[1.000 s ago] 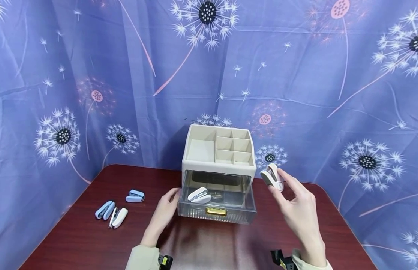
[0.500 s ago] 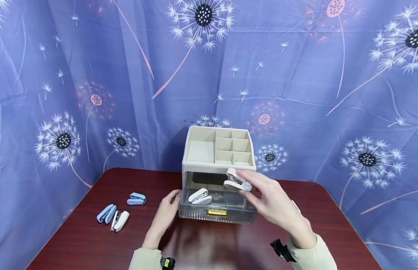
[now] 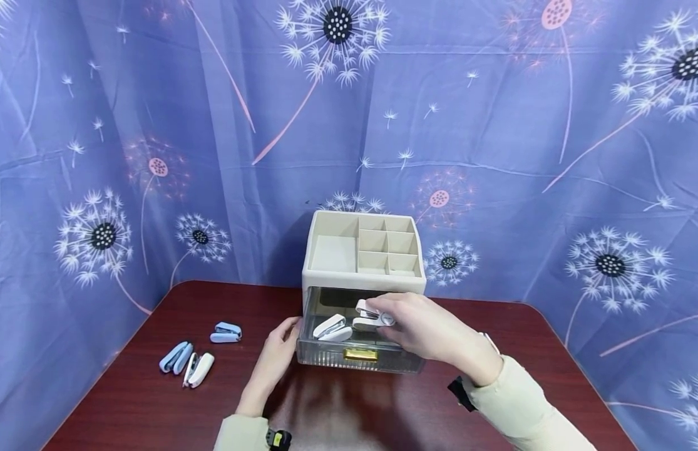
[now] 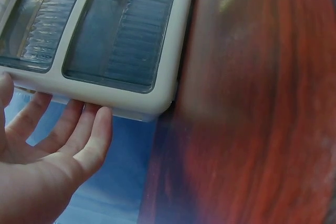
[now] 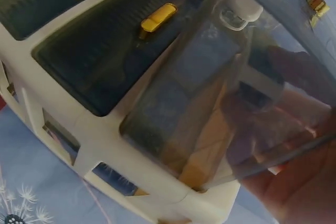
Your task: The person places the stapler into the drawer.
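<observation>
My right hand pinches a small white stapler at its hinge end, over the pulled-out clear drawer. Another white stapler lies in that drawer's left part. The drawer belongs to a cream desktop organizer. Against the organizer's left side rest the fingertips of my left hand; the left wrist view shows these fingers extended along the cream frame. Through the drawer's clear wall, the right wrist view shows the right hand, partly blurred.
At left on the dark red table lie a blue stapler, a second blue stapler and a white stapler. A white sliver peeks out behind the right wrist. Patterned blue cloth hangs behind.
My right hand has brought the white stapler leftward and down from the organizer's right side to the drawer. The left hand has stayed at the organizer's side.
</observation>
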Tool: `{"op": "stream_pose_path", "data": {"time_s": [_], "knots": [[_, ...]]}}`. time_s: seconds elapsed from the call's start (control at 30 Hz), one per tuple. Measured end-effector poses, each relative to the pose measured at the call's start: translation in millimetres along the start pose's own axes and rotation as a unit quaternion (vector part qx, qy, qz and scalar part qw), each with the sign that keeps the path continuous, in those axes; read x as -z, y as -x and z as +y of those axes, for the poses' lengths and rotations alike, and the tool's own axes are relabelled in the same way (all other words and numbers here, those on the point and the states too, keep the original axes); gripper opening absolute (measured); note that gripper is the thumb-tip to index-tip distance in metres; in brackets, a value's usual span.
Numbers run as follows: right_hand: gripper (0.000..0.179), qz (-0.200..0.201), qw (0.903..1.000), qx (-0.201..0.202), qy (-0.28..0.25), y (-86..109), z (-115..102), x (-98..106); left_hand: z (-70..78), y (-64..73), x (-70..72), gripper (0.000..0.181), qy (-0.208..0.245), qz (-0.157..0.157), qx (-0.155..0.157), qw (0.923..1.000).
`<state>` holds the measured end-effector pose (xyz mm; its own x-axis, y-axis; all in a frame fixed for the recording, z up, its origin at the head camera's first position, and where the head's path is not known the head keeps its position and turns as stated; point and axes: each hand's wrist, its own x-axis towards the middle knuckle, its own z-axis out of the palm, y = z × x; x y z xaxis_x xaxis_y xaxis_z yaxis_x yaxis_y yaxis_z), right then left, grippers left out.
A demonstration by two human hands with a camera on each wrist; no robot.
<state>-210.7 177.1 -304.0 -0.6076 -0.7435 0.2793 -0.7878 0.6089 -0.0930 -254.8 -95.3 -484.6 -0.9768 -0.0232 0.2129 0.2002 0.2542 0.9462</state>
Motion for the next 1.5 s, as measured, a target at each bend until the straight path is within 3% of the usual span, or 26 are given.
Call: {"op": "stream_pose_path", "data": {"time_s": [0.2,0.87,1.0,1.17,1.27,1.4,1.5], "knots": [[0.02,-0.012,0.9998,0.003,0.017,-16.1,-2.5,-6.9,0.4,0.7,1.1,0.039,-0.004,0.003,0.003,1.0],[0.018,-0.055,0.998,-0.029,0.013,-28.1,-1.5,-15.3,2.1,1.3,0.1,0.04,-0.006,0.0,0.005,1.0],[0.035,-0.042,0.9988,-0.023,-0.011,-25.6,-0.6,-13.3,3.1,2.8,0.6,0.04,-0.004,-0.002,0.007,1.0],[0.053,-0.026,0.9952,-0.035,-0.088,-15.9,-0.6,-1.9,3.4,3.0,0.2,0.039,-0.004,-0.002,0.008,1.0],[0.053,-0.008,0.9909,-0.047,-0.126,-6.9,0.6,7.8,4.4,2.9,0.5,0.04,-0.003,-0.001,0.009,1.0],[0.051,0.048,0.9836,-0.078,-0.155,11.6,7.4,21.6,5.0,2.5,1.1,0.04,0.001,0.0,0.008,1.0],[0.047,0.111,0.9704,-0.116,-0.18,31.0,17.5,29.0,5.3,2.0,1.0,0.039,0.004,0.0,0.007,1.0]]}}
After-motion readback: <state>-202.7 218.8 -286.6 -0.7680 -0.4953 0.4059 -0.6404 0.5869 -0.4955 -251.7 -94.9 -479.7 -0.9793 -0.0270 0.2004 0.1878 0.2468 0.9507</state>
